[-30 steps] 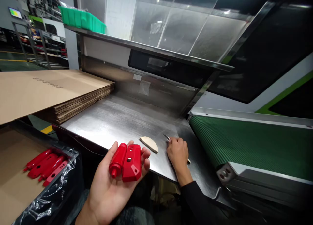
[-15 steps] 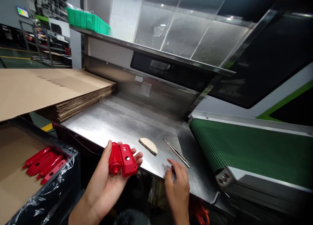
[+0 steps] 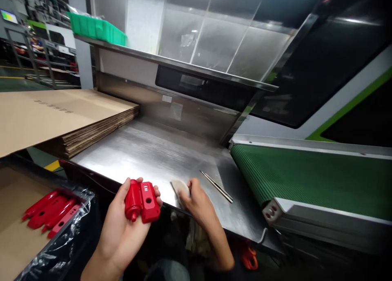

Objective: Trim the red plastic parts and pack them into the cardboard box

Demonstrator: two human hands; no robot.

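Note:
My left hand holds a red plastic housing part, palm up, just in front of the steel table's near edge. My right hand lies on the table at that edge, with its fingers on a beige half-round pad; whether the pad is gripped or only touched is unclear. Metal tweezers lie on the steel just right of my right hand, apart from it.
A stack of flat cardboard sheets covers the table's left end. Below left, a plastic-lined box holds several red parts. A green conveyor belt runs at the right. A steel shelf with a green bin hangs overhead.
My right hand left the tweezers on the table, drew back to the edge, then moved left onto the beige pad. My left hand lowered the red part slightly toward me.

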